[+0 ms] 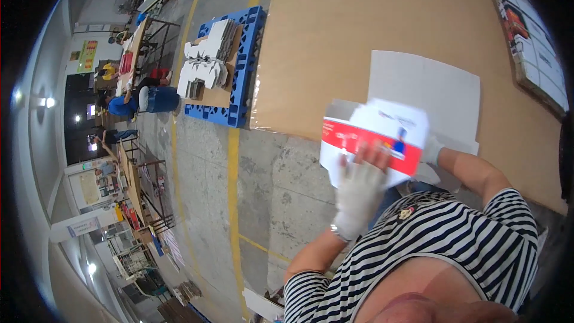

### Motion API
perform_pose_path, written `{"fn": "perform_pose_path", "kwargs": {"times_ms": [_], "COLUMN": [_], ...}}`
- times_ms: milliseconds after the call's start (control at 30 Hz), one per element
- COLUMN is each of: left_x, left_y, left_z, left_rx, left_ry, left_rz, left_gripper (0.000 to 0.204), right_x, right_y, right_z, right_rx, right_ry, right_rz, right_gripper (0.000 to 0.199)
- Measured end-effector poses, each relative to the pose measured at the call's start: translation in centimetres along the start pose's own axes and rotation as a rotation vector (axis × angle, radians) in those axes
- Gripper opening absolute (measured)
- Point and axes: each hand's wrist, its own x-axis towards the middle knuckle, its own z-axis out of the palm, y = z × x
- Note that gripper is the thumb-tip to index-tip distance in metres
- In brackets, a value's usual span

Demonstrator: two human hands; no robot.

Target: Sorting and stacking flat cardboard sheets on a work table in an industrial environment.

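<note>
We find the red-and-white carton [373, 128] right of centre, printed face up, long axis sloping down rightward. The left hand's [360, 190] fingers [375, 155] lie across it; the right hand [431, 148] is partly hidden. We cannot tell either grip. Brown bench [323, 42] upper right; blue pallet [255, 42] upper left.

Dark-and-white striped top [442, 224], short sleeves [509, 215], pale gloves [362, 194], silvery wristband [338, 233]

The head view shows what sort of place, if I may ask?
Probably a packing workshop or warehouse: a blue pallet bears stacked cardboard pieces, yellow lines mark the concrete floor, and long worktables stand beyond.
</note>
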Motion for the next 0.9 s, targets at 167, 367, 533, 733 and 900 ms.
{"fn": "perform_pose_path", "kwargs": {"times_ms": [167,367,533,733,900], "left_x": [-1.7,-4.4,-1.7,-0.9,0.8], "left_y": [-18.0,-30.1,-29.3,-20.7,-5.1], "left_z": [-2.4,10.2,11.1,3.0,-1.7], "left_rx": [-1.488,-1.846,-1.675,-1.031,-0.432], "left_ry": [0.129,0.532,0.561,0.557,0.410], "left_rz": [-0.299,-0.589,-0.883,-0.679,-0.161], "left_gripper": [0.105,0.075,0.046,0.025,0.049], "right_x": [-1.0,-0.2,1.6,1.7,-0.1], "right_y": [-2.1,-3.6,-4.8,-3.5,-2.8], "right_z": [-1.3,-1.2,-0.1,1.0,0.0], "right_rx": [-0.875,-0.931,-0.966,-0.908,-0.910], "right_ry": [-0.049,-0.160,-0.191,-0.088,-0.015], "right_rz": [-0.220,-0.171,-0.114,-0.163,-0.203], "right_gripper": [0.074,0.078,0.078,0.078,0.075]}}
